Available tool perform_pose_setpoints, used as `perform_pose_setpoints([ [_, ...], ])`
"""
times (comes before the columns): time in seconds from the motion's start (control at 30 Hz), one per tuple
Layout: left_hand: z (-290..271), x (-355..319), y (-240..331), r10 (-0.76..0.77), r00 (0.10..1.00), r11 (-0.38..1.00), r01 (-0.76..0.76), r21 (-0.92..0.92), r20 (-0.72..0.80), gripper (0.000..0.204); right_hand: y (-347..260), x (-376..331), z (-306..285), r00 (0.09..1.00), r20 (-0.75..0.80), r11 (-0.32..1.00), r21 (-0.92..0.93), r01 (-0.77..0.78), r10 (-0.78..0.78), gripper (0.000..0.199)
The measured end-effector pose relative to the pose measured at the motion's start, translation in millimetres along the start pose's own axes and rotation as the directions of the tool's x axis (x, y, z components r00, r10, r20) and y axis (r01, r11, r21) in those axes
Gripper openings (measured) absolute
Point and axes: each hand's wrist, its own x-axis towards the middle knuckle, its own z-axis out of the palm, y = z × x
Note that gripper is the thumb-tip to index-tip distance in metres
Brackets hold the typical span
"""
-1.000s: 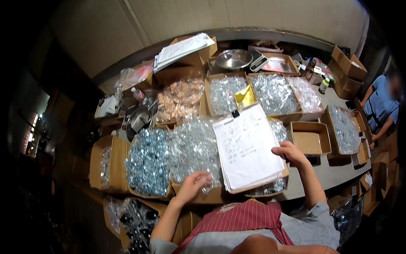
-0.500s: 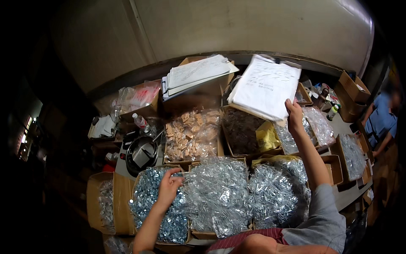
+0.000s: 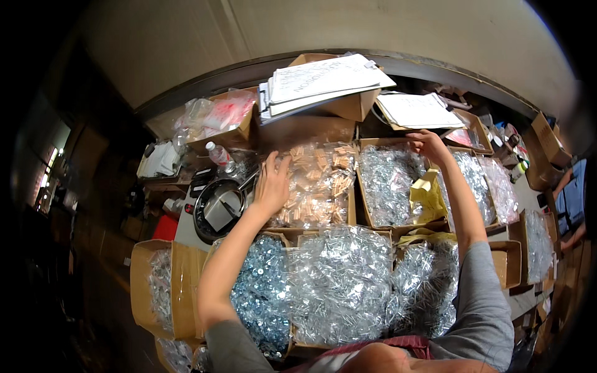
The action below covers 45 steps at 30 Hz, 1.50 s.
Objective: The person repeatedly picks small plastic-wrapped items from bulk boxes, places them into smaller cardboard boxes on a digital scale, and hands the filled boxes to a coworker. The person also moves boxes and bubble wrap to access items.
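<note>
The left hand (image 3: 272, 183) lies flat, fingers spread and empty, on the clear plastic bag of small tan wooden pieces (image 3: 317, 183) in the open cardboard box at the centre of the frame. The right hand (image 3: 428, 144) reaches to the far rim of the cardboard box of clear packets of silvery metal parts (image 3: 388, 183) right of centre; its fingers are curled at the rim, just below the white sheet of paper on a clipboard (image 3: 418, 110), and whether they pinch anything cannot be told. To do this step well, judging from the layout, keep the left palm pressing evenly so the slippery bag does not slide, and lift the right forearm clear of the crumpled yellow bag (image 3: 429, 198) tucked in that box's near right corner. Across the lower centre sit further cartons heaped with clear bags of bright metal hardware (image 3: 348, 280), and a bluish-tinted batch (image 3: 264, 292) lies to their left. At upper centre a stack of white printed sheets (image 3: 323, 81) rests on a brown carton; at upper left a box holds clear bags with pink contents (image 3: 217, 115). A dark round bowl (image 3: 219, 208) stands left of centre.
</note>
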Motion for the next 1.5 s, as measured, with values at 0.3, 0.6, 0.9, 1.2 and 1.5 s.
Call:
perform_pose_setpoints([
  [0.3,20,67,17,0.173,0.946,0.953,-0.231,-0.197,-0.273,0.007,-8,-97,-19,0.997,-0.071,0.82,-0.57,-0.052,0.014,0.025],
  [0.6,15,79,25,-0.556,0.77,-0.333,0.137,-0.933,0.312,0.025,59,-58,44,0.808,0.356,-0.052,-0.925,0.377,-0.47,0.03],
  [0.9,6,30,21,-0.415,0.671,-0.613,0.292,-0.734,0.614,0.015,60,-44,48,0.811,-0.042,0.476,-0.827,0.3,-0.584,0.014],
  [1.2,15,7,195,0.22,0.426,-0.326,0.88,-0.345,0.878,0.041,-1,-191,132,0.911,0.335,0.882,-0.316,0.35,-0.241,0.027],
  [1.5,24,-9,209,0.093,0.382,-0.493,0.82,-0.291,0.919,0.03,46,-177,-134,0.746,-0.494,0.205,-0.868,-0.452,-0.445,0.044],
])
